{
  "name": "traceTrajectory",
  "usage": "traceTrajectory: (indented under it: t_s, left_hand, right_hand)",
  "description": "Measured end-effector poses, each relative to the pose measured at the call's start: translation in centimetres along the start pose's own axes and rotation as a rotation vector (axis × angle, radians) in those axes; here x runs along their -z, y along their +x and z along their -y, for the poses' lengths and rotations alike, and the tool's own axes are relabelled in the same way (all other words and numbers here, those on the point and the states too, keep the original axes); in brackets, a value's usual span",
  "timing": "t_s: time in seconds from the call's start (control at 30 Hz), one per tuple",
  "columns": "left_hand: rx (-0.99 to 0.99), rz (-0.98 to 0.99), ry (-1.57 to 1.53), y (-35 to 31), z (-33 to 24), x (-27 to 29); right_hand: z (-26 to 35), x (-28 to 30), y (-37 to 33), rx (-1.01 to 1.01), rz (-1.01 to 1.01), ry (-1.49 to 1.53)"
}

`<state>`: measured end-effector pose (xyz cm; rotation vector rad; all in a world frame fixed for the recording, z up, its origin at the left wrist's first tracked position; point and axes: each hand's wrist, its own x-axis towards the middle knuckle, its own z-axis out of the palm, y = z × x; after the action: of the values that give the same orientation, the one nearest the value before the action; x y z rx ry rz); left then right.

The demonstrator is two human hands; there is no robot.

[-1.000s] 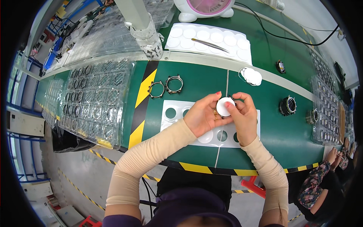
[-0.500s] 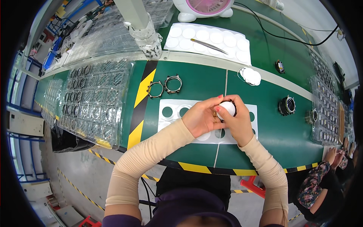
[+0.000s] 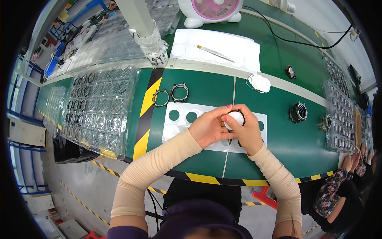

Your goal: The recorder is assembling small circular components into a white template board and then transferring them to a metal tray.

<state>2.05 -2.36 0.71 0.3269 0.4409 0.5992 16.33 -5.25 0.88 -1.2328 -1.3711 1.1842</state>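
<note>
Both hands meet above the near middle of the green bench, around a dark-rimmed round case with a white disc (image 3: 236,118) on its face. My left hand (image 3: 207,126) closes on its left side. My right hand (image 3: 250,129) wraps the right side, its thumb lying on the white disc. Beneath the hands lies a white sheet (image 3: 182,119) with round cut-outs, partly hidden. Two dark metal watch-case rings, a nearer one (image 3: 154,98) and a farther one (image 3: 172,94), sit to the left of it. Several loose white discs (image 3: 261,83) lie farther off.
Tweezers (image 3: 215,53) rest on a white sticker sheet (image 3: 191,38) near a pink-and-white fan (image 3: 193,22). Stacked rings (image 3: 294,113) and a small module (image 3: 290,72) stand at right. Clear trays flank the bench, left (image 3: 105,113) and right (image 3: 338,127). A post (image 3: 139,18) rises behind. A co-worker's sleeve (image 3: 332,189) shows right.
The view has shifted slightly, so the bench things appear a little farther left and lower. Both hands keep their grip on the round case, and the right thumb stays on the white disc.
</note>
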Motion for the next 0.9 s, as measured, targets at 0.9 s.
traceTrajectory:
  t_s: [0.9]
  left_hand:
    - [-0.074,-0.013,-0.04,-0.1,-0.9,-0.3]
  right_hand:
    - [0.1,1.1,0.1,-0.004,0.006,0.358]
